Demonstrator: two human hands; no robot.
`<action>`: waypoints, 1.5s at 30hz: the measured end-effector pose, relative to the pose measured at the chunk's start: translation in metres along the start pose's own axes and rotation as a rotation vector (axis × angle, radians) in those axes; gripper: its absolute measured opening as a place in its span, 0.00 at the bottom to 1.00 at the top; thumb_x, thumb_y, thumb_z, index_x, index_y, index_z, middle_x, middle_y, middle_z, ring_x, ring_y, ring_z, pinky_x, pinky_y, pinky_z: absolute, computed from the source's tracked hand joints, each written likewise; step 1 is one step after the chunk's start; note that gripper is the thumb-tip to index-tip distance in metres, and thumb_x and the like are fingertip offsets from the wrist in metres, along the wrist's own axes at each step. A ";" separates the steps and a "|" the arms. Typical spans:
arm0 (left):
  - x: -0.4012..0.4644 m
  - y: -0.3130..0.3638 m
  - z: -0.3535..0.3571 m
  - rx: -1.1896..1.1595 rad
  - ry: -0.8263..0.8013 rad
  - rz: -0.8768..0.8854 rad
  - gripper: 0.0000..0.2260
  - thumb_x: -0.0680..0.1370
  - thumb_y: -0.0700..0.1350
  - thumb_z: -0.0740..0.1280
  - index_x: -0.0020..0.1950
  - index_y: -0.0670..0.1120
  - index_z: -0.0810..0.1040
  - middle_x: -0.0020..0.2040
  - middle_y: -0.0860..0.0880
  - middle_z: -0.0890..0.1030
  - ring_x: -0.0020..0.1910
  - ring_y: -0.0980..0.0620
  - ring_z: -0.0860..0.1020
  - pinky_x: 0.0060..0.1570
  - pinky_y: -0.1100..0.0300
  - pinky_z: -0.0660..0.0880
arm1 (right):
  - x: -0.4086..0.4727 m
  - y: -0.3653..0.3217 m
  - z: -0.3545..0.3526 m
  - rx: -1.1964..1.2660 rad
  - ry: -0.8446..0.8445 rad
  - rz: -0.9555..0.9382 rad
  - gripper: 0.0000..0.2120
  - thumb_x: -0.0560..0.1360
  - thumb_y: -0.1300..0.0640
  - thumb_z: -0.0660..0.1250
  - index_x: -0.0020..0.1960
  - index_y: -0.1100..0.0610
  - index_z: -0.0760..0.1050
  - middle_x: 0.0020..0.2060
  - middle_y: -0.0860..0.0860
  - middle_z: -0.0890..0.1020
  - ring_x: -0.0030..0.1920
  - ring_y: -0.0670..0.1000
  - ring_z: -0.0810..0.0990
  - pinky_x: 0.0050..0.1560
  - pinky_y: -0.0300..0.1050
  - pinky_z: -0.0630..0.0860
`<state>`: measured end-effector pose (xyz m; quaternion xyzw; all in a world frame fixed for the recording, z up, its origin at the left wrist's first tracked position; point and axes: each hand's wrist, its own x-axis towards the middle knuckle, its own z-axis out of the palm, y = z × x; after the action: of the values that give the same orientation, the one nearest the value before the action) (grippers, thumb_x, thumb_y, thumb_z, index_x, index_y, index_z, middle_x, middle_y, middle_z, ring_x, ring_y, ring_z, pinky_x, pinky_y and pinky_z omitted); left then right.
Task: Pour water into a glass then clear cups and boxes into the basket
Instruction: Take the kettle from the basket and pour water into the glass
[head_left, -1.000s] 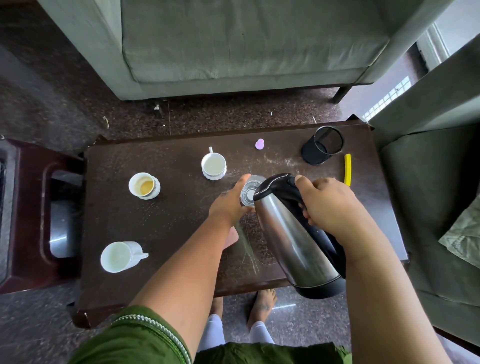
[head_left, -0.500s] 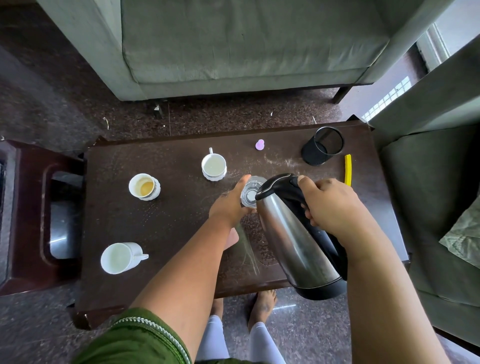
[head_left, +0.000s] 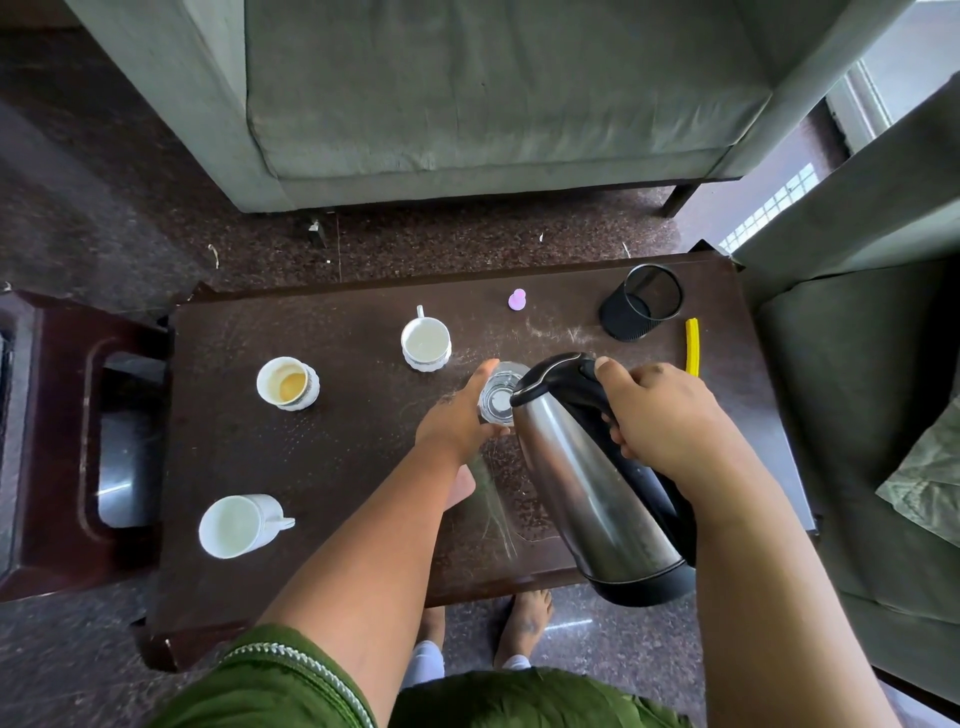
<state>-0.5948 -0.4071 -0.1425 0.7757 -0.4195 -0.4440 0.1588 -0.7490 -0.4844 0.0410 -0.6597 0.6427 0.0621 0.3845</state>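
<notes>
A clear glass (head_left: 497, 397) stands near the middle of the dark table (head_left: 332, 452), and my left hand (head_left: 457, 421) is wrapped around its near side. My right hand (head_left: 662, 415) grips the black handle of a steel kettle (head_left: 582, 483), which is tilted with its spout over the glass rim. Three white cups are on the table: one with a handle (head_left: 425, 343) behind the glass, one with brown liquid (head_left: 287, 383) to the left, and a mug (head_left: 236, 526) lying on its side at the front left.
A black mesh holder (head_left: 641, 303) stands at the table's back right, next to a yellow strip (head_left: 691, 345). A small purple piece (head_left: 517, 300) lies at the back. Sofas flank the far and right sides; a dark side table (head_left: 57, 447) is at the left.
The kettle and my right hand have shifted slightly to the right, with the spout still over the glass. My left hand has stayed on the glass.
</notes>
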 end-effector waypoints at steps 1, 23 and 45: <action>0.000 0.000 0.000 0.002 -0.002 -0.002 0.39 0.74 0.51 0.69 0.75 0.67 0.48 0.63 0.51 0.79 0.62 0.43 0.77 0.59 0.48 0.73 | 0.000 0.000 0.000 0.000 -0.001 0.001 0.29 0.79 0.43 0.54 0.45 0.69 0.76 0.42 0.65 0.83 0.46 0.65 0.81 0.52 0.60 0.80; 0.002 0.000 0.001 0.069 0.010 0.004 0.38 0.75 0.50 0.67 0.76 0.65 0.46 0.67 0.50 0.77 0.65 0.43 0.75 0.61 0.48 0.72 | 0.000 0.004 0.006 0.009 0.004 0.017 0.29 0.76 0.40 0.55 0.40 0.66 0.77 0.39 0.62 0.82 0.44 0.64 0.81 0.51 0.60 0.81; -0.001 0.000 0.003 0.064 0.034 0.008 0.37 0.75 0.53 0.68 0.75 0.67 0.47 0.63 0.51 0.79 0.62 0.42 0.77 0.56 0.50 0.71 | -0.005 0.015 0.000 0.108 0.014 0.042 0.29 0.74 0.43 0.56 0.43 0.72 0.71 0.37 0.68 0.79 0.34 0.56 0.73 0.50 0.64 0.78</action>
<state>-0.5976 -0.4063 -0.1433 0.7861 -0.4339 -0.4163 0.1431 -0.7635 -0.4785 0.0377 -0.6247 0.6615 0.0309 0.4139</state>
